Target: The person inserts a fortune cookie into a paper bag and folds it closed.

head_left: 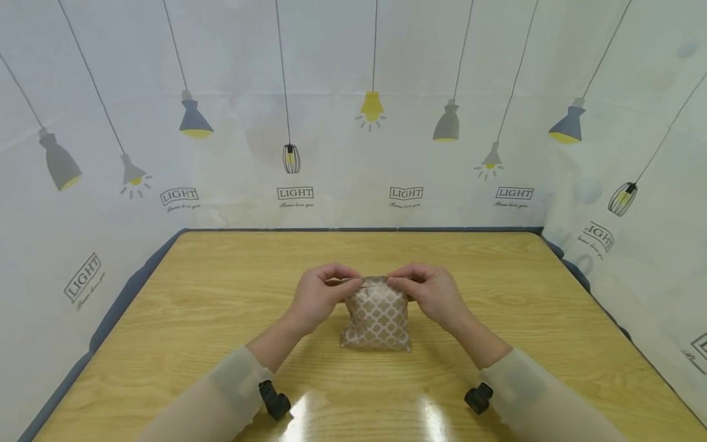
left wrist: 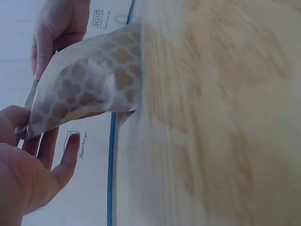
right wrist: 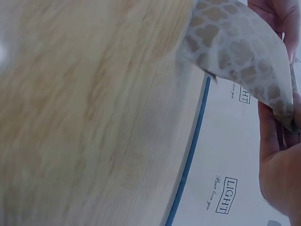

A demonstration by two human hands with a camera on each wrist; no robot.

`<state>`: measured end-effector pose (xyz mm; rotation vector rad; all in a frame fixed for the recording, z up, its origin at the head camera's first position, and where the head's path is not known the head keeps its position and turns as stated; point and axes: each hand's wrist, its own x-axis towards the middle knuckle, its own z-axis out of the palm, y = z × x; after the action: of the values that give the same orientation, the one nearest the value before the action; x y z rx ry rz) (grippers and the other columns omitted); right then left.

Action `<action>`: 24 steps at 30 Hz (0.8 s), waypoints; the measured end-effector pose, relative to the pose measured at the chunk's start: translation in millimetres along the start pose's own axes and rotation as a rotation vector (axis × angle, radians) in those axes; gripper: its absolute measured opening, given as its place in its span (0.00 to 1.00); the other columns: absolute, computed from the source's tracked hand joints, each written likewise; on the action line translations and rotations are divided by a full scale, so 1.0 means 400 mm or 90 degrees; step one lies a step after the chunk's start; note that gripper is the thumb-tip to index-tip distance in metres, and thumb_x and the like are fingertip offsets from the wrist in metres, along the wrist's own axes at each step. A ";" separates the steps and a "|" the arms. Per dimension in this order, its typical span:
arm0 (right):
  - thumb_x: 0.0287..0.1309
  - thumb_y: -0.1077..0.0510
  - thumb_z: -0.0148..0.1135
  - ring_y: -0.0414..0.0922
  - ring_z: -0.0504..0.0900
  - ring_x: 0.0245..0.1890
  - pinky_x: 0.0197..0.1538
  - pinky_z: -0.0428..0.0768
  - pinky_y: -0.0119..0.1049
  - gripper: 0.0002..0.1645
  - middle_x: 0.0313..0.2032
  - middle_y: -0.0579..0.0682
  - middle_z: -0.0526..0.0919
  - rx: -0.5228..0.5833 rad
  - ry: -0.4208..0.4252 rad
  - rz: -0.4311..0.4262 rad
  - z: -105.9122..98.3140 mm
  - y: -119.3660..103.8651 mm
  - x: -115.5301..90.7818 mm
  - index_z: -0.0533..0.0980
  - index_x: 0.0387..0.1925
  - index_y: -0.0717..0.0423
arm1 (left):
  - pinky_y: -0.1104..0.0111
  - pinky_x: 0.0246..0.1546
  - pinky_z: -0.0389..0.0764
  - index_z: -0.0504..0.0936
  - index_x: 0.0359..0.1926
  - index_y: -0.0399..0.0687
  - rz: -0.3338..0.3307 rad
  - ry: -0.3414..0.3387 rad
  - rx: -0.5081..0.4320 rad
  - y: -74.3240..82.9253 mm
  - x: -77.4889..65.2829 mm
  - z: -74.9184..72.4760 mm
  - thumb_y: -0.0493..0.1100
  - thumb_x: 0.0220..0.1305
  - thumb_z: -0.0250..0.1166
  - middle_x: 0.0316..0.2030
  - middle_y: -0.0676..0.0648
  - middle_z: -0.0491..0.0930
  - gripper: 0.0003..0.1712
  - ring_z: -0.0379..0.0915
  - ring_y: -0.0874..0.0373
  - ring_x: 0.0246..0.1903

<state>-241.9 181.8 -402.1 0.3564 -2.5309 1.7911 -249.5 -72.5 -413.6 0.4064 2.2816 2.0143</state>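
Observation:
A small plump bag (head_left: pixel 378 316) with a beige and white lattice pattern stands upright on the wooden table, its base resting on the surface. My left hand (head_left: pixel 317 298) pinches the bag's top left corner between thumb and forefinger. At the top right corner, my right hand (head_left: pixel 433 294) pinches the edge in the same way. In the left wrist view the bag (left wrist: pixel 94 77) bulges in the middle and narrows to its held top edge. The right wrist view shows the bag (right wrist: pixel 240 52) from its other side. What fills it is hidden.
The wooden table (head_left: pixel 221 319) spreads around the bag, with a dark blue edging along its far side. A white cloth (head_left: pixel 331 123) printed with hanging lamps surrounds the table on the back and sides. Black wrist cameras (head_left: pixel 274 400) sit on both sleeves.

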 end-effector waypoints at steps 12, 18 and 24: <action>0.75 0.58 0.70 0.44 0.91 0.45 0.50 0.94 0.46 0.12 0.53 0.58 0.92 0.012 -0.010 0.027 -0.025 0.007 -0.004 0.89 0.51 0.61 | 0.63 0.41 0.93 0.93 0.47 0.43 -0.032 0.016 -0.009 -0.004 0.009 -0.017 0.40 0.73 0.74 0.45 0.45 0.89 0.07 0.86 0.58 0.40; 0.75 0.60 0.70 0.42 0.92 0.45 0.50 0.93 0.47 0.12 0.55 0.60 0.91 0.021 -0.001 0.035 -0.031 0.011 0.000 0.89 0.52 0.63 | 0.58 0.43 0.94 0.89 0.48 0.39 -0.024 0.013 -0.052 -0.017 0.012 -0.030 0.38 0.73 0.74 0.44 0.45 0.88 0.07 0.88 0.57 0.41; 0.76 0.59 0.69 0.49 0.91 0.49 0.51 0.93 0.46 0.13 0.54 0.60 0.88 0.027 -0.021 0.067 -0.039 0.018 0.002 0.86 0.55 0.63 | 0.58 0.43 0.94 0.90 0.45 0.40 -0.040 0.011 -0.050 -0.028 0.023 -0.036 0.37 0.73 0.74 0.43 0.46 0.89 0.05 0.87 0.57 0.39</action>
<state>-245.8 198.6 -403.1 0.2614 -2.5831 1.8926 -263.3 -85.4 -421.6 0.3101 2.1866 2.0770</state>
